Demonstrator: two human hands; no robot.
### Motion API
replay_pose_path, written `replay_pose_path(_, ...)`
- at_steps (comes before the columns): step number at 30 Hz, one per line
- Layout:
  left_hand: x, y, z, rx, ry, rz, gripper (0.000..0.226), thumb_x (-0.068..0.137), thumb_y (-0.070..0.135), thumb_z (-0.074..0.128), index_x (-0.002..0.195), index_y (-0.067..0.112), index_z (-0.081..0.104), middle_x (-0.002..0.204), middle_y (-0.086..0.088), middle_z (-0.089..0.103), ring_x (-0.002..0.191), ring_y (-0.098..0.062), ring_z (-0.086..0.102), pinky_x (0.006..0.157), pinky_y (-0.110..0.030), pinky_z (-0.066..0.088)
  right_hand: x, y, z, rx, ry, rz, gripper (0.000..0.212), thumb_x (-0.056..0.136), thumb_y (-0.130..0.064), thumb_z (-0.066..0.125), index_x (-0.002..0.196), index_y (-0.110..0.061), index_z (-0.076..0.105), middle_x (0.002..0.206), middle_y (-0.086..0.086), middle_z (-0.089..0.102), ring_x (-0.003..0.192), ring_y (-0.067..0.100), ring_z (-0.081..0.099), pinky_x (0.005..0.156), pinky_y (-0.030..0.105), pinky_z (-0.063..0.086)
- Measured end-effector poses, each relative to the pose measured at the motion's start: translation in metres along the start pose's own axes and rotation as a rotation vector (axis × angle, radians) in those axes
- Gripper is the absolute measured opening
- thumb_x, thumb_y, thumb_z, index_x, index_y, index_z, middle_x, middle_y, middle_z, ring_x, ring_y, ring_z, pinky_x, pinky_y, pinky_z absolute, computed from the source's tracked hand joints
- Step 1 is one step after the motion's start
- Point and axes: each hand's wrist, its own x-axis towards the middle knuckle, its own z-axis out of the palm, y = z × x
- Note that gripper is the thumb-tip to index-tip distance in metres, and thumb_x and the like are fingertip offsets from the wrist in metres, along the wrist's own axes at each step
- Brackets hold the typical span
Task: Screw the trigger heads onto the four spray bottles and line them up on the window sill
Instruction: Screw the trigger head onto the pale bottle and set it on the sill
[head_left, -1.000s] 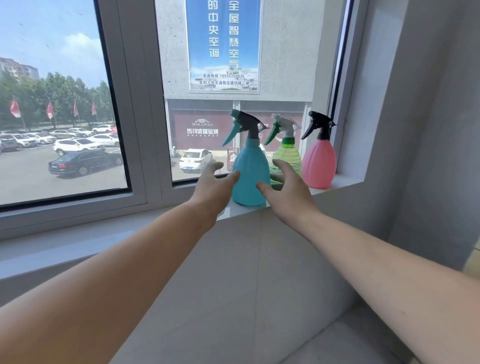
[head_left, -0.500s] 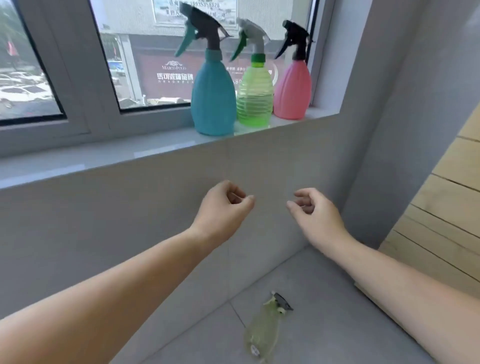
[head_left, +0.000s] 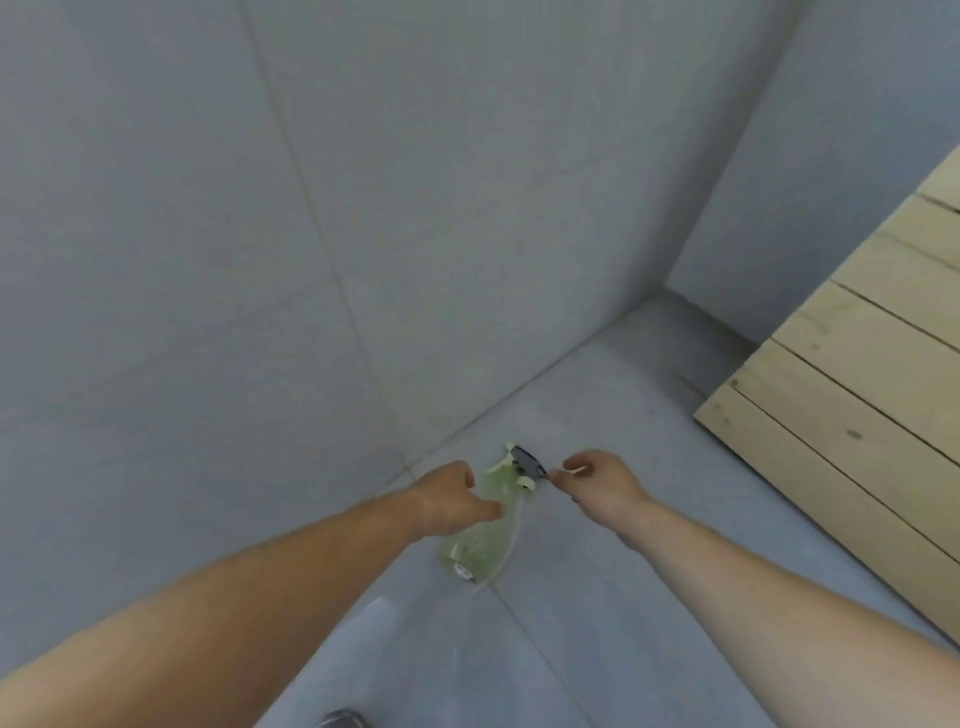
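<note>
Pale green spray bottle (head_left: 480, 535) lies on its side on the grey floor (head_left: 623, 597), lower centre of frame. I judge my left hand (head_left: 449, 496), loosely curled, reaches for its body; my right hand (head_left: 597, 486), fingers pinched together, touches its dark trigger head (head_left: 527, 464).

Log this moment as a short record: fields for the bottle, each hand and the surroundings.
bottle: pale green translucent plastic spray bottle, lying on its side on the grey floor near the wall
trigger head: dark trigger head at the bottle's far end; whether it is screwed tight cannot be told
left hand: left hand open, over the bottle's body, grip not closed
right hand: right hand beside the trigger head, fingers curled, holding nothing visible
surroundings: grey tiled wall; pale wooden plank panel at right
</note>
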Motion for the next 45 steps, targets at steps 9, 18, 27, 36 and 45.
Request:
replay_pose_path(9, 0.066, -0.031, 0.051, -0.127, -0.006, -0.145, 0.074, 0.077, 0.05, 0.082, 0.131, 0.017, 0.044, 0.127, -0.004, 0.058, 0.106, -0.02, 0.058, 0.082, -0.031, 0.055, 0.071, 0.03, 0.043, 0.039, 0.02, 0.102, 0.058, 0.087, -0.037, 0.074, 0.133, -0.008, 0.055, 0.115, 0.007, 0.062, 0.105, 0.023, 0.061, 0.083, 0.023, 0.042)
replay_pose_path(18, 0.073, -0.054, 0.053, -0.285, -0.044, -0.216, 0.059, 0.075, 0.05, 0.082, 0.117, 0.021, 0.051, 0.117, 0.001, 0.063, 0.108, -0.02, 0.064, 0.091, -0.046, 0.061, 0.095, 0.036, 0.062, -0.022, 0.064, 0.125, 0.073, 0.072, -0.041, 0.085, 0.132, -0.012, 0.055, 0.123, 0.011, 0.067, 0.109, 0.028, 0.066, 0.081, 0.031, 0.051)
replay_pose_path(27, 0.06, -0.058, 0.051, -0.362, -0.098, -0.182, 0.064, 0.078, 0.048, 0.081, 0.127, 0.023, 0.049, 0.125, 0.002, 0.06, 0.114, -0.02, 0.063, 0.09, -0.042, 0.061, 0.09, 0.04, 0.059, 0.168, -0.008, 0.16, 0.021, 0.073, -0.018, 0.085, 0.073, -0.012, 0.064, 0.078, 0.01, 0.06, 0.074, 0.025, 0.058, 0.074, 0.039, 0.054)
replay_pose_path(36, 0.003, -0.008, 0.024, -0.299, -0.138, 0.017, 0.062, 0.08, 0.037, 0.082, 0.13, 0.025, 0.047, 0.11, 0.003, 0.064, 0.099, -0.02, 0.073, 0.084, -0.04, 0.064, 0.006, 0.012, -0.049, 0.331, 0.034, 0.07, 0.011, 0.092, -0.015, 0.069, 0.096, -0.007, 0.063, 0.081, 0.009, 0.066, 0.068, 0.019, 0.064, 0.067, 0.03, 0.056)
replay_pose_path(45, -0.112, 0.09, 0.005, -0.126, -0.121, 0.33, 0.057, 0.076, 0.031, 0.084, 0.123, 0.022, 0.051, 0.098, 0.001, 0.065, 0.082, -0.017, 0.069, 0.081, -0.044, 0.065, -0.153, -0.032, -0.208, 0.438, 0.327, -0.208, 0.009, 0.094, -0.016, 0.066, 0.101, -0.011, 0.068, 0.099, 0.012, 0.072, 0.076, 0.022, 0.069, 0.075, 0.035, 0.06)
